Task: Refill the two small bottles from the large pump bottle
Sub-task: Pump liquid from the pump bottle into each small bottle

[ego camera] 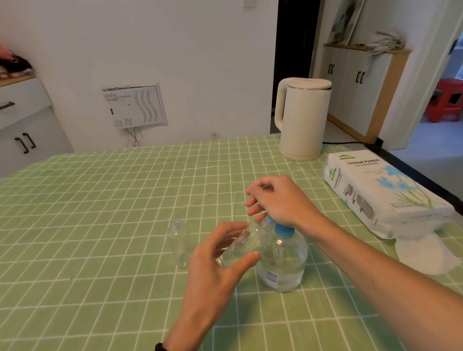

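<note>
pump head half under right hand

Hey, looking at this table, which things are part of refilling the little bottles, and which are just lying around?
In the job: large pump bottle; small bottle gripped by the left hand; second small bottle standing apart; right hand on the pump top.
Lying about: kettle; tissue pack; loose tissue sheet.
</note>
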### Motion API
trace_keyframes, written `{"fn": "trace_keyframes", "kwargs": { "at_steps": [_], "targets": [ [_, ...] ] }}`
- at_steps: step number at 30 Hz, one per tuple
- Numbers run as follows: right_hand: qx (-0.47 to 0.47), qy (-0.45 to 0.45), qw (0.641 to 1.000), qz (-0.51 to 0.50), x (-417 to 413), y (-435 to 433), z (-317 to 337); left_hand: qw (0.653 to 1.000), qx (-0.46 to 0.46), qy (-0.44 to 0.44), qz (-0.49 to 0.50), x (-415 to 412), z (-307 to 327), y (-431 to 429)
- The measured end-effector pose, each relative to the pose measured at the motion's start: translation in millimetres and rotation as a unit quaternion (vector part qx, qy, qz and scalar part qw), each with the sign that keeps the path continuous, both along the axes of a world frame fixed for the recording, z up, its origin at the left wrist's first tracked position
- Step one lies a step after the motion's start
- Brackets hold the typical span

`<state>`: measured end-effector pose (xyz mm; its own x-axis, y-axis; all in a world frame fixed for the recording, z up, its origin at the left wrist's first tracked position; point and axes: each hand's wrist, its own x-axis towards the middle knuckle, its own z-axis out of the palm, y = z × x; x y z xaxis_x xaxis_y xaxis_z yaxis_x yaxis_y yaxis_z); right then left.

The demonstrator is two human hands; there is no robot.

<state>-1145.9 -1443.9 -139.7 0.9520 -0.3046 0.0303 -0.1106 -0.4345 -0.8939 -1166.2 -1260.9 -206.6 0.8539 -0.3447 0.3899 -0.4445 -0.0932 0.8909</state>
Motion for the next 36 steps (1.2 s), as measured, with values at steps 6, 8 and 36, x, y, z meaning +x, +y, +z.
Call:
{"fn": "trace_keyframes", "kwargs": {
  "at_steps": [6,8,36],
  "targets": [
    [-0.031,0.01,0.999,0.017,-0.2,-0.7,12.2,1.0,-0.001,-0.005,-0.003,-1.7,7.7,-0.2],
    [-0.061,0.005,0.998,0.023,1.4,0.0,15.6,1.0,0.001,-0.014,-0.006,-1.3,9.7,0.9],
    [-0.038,0.018,0.999,0.007,3.2,-2.2,12.1,1.0,-0.024,0.004,-0.01,-2.8,4.8,0.4]
  ]
}}
